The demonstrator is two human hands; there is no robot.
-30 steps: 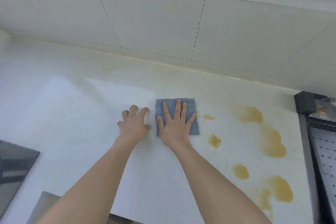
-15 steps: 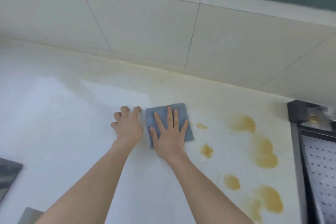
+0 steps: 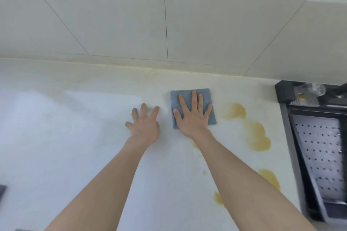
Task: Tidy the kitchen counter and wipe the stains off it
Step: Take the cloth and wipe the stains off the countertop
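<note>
Cloth (image 3: 193, 95) slid right under right hand (image 3: 193, 118), nearer stains (image 3: 234, 111)

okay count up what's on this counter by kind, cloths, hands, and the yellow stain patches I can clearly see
Blue cloth: 1, flat under the right hand
Hands: 2, the left hand flat on the bare counter
Clear yellow stain patches: 4, at and; fainter specks not counted
Total: 7

Home kitchen: white counter (image 3: 75, 155) w/ tiled backsplash (image 3: 122, 24), black sink (image 3: 287, 137) w/ perforated drain tray (image 3: 319, 155) at right.
</note>
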